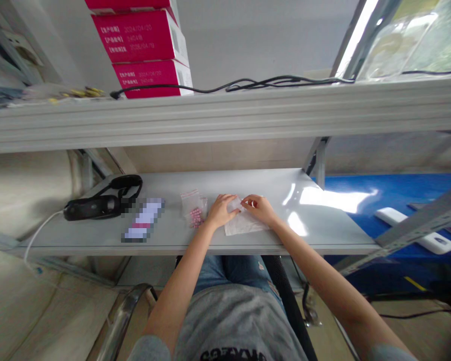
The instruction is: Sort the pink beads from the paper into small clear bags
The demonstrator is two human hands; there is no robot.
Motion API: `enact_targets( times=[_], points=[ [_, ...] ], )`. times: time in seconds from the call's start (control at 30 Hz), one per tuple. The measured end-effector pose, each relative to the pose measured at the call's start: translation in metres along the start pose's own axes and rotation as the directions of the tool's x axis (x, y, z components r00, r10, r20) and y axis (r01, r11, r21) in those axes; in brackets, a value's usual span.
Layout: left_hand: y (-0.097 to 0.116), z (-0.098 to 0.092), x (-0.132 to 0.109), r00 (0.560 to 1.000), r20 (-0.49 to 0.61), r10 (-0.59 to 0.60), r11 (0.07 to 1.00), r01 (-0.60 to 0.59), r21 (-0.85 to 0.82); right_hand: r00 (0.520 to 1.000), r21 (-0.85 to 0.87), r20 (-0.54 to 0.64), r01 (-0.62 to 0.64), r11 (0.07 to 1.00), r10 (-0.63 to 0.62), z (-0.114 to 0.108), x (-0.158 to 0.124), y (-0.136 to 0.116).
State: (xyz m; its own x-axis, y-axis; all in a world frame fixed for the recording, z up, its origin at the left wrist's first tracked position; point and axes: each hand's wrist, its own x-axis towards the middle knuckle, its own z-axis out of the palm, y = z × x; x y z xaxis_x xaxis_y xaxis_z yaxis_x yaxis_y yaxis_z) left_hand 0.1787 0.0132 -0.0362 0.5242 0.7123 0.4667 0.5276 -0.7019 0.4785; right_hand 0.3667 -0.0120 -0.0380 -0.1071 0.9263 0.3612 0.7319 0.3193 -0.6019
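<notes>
My left hand (222, 209) is over the shelf top, its thumb and fingers closed around the left side of a small clear plastic bag (234, 203). At the bag's right edge, the fingertips of my right hand (258, 207) are pinched together. Anything tiny inside that pinch is too small to make out. Below both hands lies a thin whitish sheet (240, 225), partly covered by the right hand. Just left of my left hand are clear zip bags (190, 200) with pink beads (197, 216) in or on them.
A phone (144, 220), blurred out, lies farther left, beside a black headset (97, 205) with a white cable. Above runs a thick shelf beam (225, 118) carrying magenta boxes (139, 37) and a black cable (278, 80). A white device (417, 230) rests on the blue surface at right.
</notes>
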Motion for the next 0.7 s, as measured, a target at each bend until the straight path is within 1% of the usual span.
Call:
enact_targets(
  times=[0.17, 0.33, 0.4, 0.5, 0.6, 0.7],
  points=[
    [-0.004, 0.003, 0.000, 1.000, -0.016, 0.005, 1.000, -0.004, 0.018, 1.000, 0.000, -0.011, -0.005, 1.000, 0.005, 0.001, 0.001, 0.002],
    [-0.006, 0.003, 0.001, 0.998, -0.048, -0.051, 0.997, 0.054, 0.063, 0.999, 0.003, -0.011, 0.030, 1.000, -0.030, -0.002, -0.001, -0.003],
    [-0.007, 0.002, 0.002, 0.996, -0.053, -0.069, 0.994, 0.073, 0.082, 0.998, -0.024, 0.014, 0.066, 0.998, -0.066, -0.002, -0.003, -0.006],
    [-0.007, 0.001, 0.002, 0.994, -0.071, -0.081, 0.991, 0.088, 0.099, 0.990, -0.117, 0.072, 0.130, 0.985, -0.122, -0.003, -0.005, -0.012],
    [-0.007, 0.001, 0.002, 0.992, -0.090, -0.089, 0.989, 0.099, 0.107, 0.976, -0.234, 0.146, 0.191, 0.953, -0.160, -0.004, -0.007, -0.018],
    [-0.006, 0.001, 0.002, 0.991, -0.089, -0.099, 0.988, 0.108, 0.114, 0.961, -0.308, 0.205, 0.244, 0.919, -0.187, -0.004, -0.008, -0.022]
  ],
)
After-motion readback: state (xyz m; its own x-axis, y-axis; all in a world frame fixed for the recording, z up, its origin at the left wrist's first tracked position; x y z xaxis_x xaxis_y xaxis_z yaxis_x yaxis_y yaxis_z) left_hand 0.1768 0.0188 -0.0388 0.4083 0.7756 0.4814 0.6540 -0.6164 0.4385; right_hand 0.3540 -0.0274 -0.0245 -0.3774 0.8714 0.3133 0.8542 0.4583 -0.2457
